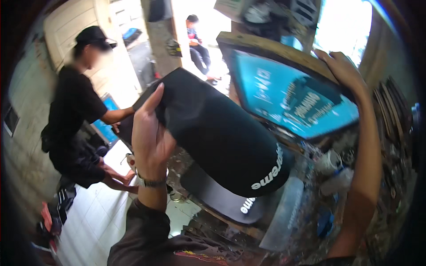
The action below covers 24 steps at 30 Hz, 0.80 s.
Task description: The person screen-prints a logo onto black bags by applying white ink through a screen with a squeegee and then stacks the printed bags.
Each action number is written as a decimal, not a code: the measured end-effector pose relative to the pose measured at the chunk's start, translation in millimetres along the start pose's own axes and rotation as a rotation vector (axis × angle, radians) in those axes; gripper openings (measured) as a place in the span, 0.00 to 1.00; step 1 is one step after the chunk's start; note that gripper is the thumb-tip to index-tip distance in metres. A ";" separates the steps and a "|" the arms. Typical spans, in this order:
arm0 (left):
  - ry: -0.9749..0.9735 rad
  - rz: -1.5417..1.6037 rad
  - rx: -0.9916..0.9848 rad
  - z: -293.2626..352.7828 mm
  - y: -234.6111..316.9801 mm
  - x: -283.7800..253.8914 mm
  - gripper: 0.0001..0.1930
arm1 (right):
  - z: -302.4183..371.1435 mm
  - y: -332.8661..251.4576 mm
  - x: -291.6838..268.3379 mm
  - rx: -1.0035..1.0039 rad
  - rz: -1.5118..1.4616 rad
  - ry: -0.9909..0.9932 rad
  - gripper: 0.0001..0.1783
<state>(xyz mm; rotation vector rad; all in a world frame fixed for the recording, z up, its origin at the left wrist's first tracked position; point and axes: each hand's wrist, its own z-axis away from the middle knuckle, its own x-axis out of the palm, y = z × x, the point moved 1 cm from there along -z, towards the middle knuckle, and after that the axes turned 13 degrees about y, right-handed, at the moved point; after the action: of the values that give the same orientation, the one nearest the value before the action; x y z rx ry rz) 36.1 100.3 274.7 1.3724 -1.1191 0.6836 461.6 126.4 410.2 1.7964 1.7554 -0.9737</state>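
Note:
My left hand (153, 131) is closed on the upper end of a black sheet-like piece (217, 133), its thumb along the edge and most of its fingers hidden behind. The piece slopes down to a rounded end with white lettering. Beneath that end lies a dark grey rounded surface (206, 188) with similar white lettering. My right hand (339, 68) is wrapped over the top bar of a screen-printing frame (275, 48). The frame is tilted up, and its mesh (255, 84) is bright blue with a darker patch and lettering.
At the left a person in black (80, 102) reaches toward the black piece's far side. Another person (197, 44) sits beyond the doorway. A translucent strip (284, 217), a white container (328, 162) and clutter lie at right, near several upright thin boards (392, 111).

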 end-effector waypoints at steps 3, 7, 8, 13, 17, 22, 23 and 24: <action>-0.060 -0.223 0.052 -36.0 24.9 38.8 0.15 | 3.0 8.0 0.7 -0.012 -0.109 0.116 0.44; -0.038 -0.434 0.138 -121.3 32.9 57.8 0.11 | -7.7 4.3 13.8 0.024 -0.189 0.020 0.38; -0.060 -0.423 0.150 -138.5 34.1 66.6 0.11 | -11.0 15.8 10.3 0.040 -0.146 0.033 0.38; -0.109 -0.488 0.299 -248.4 89.0 60.9 0.12 | -9.6 23.5 24.6 0.122 -0.115 0.045 0.40; 0.018 -0.977 0.954 -279.6 146.9 30.7 0.04 | -5.2 17.4 16.5 0.113 -0.027 0.091 0.40; 0.351 -0.998 0.967 -280.3 218.3 -68.9 0.15 | -8.2 3.4 14.8 0.169 -0.102 0.052 0.38; 0.456 -0.174 0.658 -270.0 184.9 -67.4 0.19 | -3.3 9.1 6.8 0.177 -0.079 0.074 0.38; 0.352 -0.239 0.624 -290.3 224.0 -138.4 0.20 | 2.6 -3.2 9.7 0.202 -0.146 0.101 0.39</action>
<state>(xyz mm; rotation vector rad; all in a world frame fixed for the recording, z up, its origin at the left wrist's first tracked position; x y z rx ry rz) -155.4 442.1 283.9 1.7801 -0.4586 1.1009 457.5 131.3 401.8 1.8901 1.9322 -1.1744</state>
